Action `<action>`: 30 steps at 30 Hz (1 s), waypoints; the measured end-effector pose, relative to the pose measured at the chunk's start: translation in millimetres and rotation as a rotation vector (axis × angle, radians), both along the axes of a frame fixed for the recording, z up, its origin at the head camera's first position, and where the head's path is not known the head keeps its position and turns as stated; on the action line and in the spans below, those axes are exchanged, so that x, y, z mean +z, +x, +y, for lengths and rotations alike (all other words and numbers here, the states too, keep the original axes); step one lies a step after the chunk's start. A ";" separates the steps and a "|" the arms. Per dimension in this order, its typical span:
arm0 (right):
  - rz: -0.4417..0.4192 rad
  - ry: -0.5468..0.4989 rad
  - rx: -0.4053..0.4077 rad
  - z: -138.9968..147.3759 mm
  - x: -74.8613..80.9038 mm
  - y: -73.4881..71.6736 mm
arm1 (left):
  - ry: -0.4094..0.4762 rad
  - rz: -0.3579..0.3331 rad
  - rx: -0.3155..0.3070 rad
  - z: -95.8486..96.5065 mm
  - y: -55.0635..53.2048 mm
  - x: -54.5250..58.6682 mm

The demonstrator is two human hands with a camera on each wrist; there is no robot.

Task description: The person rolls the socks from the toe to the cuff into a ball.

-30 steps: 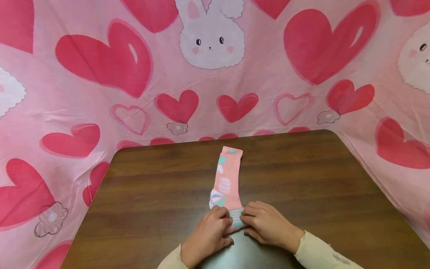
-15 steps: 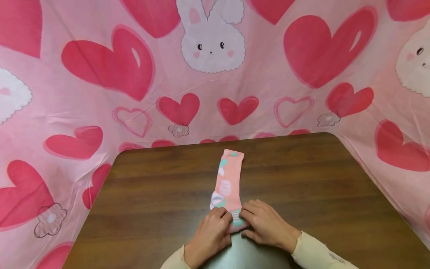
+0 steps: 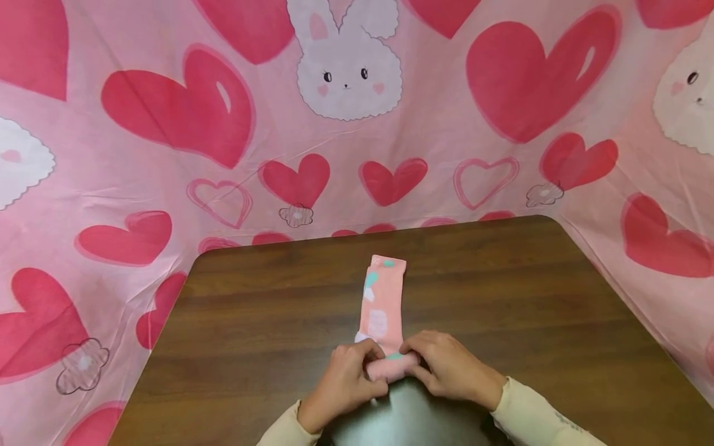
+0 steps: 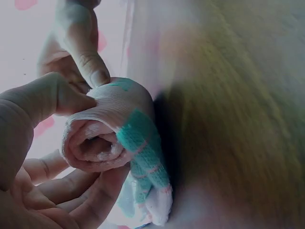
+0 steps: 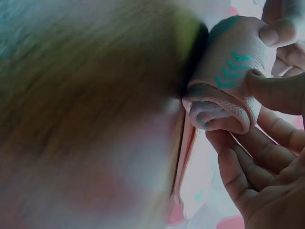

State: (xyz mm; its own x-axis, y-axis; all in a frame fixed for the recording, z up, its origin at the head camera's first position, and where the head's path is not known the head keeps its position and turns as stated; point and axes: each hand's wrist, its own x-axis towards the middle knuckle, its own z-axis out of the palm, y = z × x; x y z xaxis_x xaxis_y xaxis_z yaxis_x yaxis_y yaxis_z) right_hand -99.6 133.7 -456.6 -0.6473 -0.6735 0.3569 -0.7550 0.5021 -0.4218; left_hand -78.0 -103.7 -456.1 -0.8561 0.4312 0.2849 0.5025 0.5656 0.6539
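A pink sock (image 3: 386,303) with teal and white patches lies lengthwise on the table, its cuff toward the far edge. Its near end is rolled into a thick coil, whose spiral layers show at the end in the left wrist view. My left hand (image 3: 347,378) grips the left end of the roll (image 4: 112,124), thumb on one side and fingers on the other. At the right end, my right hand (image 3: 453,371) holds the same roll (image 5: 233,71) between thumb and fingers. The white heel is partly hidden behind the left fingers.
The dark wooden table (image 3: 268,310) has rounded far corners. A pink cloth (image 3: 424,124) printed with hearts and rabbits hangs behind it and along both sides. Light sleeves cover both forearms.
The sock's toe end, flat under the fingers before, is now rolled up into a coil. The striped teal patch is mostly covered, and the cuff has shifted slightly nearer.
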 end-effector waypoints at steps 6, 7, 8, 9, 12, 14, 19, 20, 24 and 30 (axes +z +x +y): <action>-0.189 -0.034 -0.021 -0.4 3.2 -3.6 | 0.092 -0.127 0.015 -2.1 -5.1 2.4; -0.215 -0.042 -0.024 -0.9 3.3 -4.3 | 0.104 -0.141 0.015 -2.7 -6.3 2.6; -0.240 -0.051 -0.029 -1.6 3.5 -5.0 | 0.115 -0.155 0.016 -3.4 -7.5 2.8; -0.262 -0.058 -0.035 -2.4 3.6 -5.8 | 0.120 -0.165 0.019 -4.1 -8.8 3.0; -0.309 -0.066 -0.064 -6.7 3.5 -8.5 | 0.121 -0.181 0.030 -6.9 -13.6 3.1; -0.320 -0.061 -0.092 -10.6 3.6 -10.6 | 0.104 -0.181 0.041 -8.9 -17.7 3.1; -0.298 -0.026 -0.164 -19.5 3.1 -14.3 | 0.016 -0.161 0.058 -12.9 -24.9 4.3; -0.294 -0.023 -0.172 -20.1 2.8 -14.6 | -0.011 -0.139 0.061 -13.2 -24.7 6.0; -0.278 -0.018 -0.182 -21.0 2.5 -14.1 | -0.085 0.096 0.014 -13.3 -20.6 12.0; -0.214 0.014 -0.198 -22.1 5.5 -9.1 | -0.176 0.391 -0.231 -13.5 -16.4 12.5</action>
State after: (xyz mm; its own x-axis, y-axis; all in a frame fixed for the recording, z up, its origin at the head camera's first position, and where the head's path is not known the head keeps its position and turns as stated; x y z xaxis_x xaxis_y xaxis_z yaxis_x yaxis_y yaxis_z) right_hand -108.7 111.6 -451.1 -0.8262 -0.5307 0.1890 -0.5362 0.6378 -0.5530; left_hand -94.4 -117.2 -443.5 -0.5758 0.6679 0.4715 0.8168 0.4955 0.2956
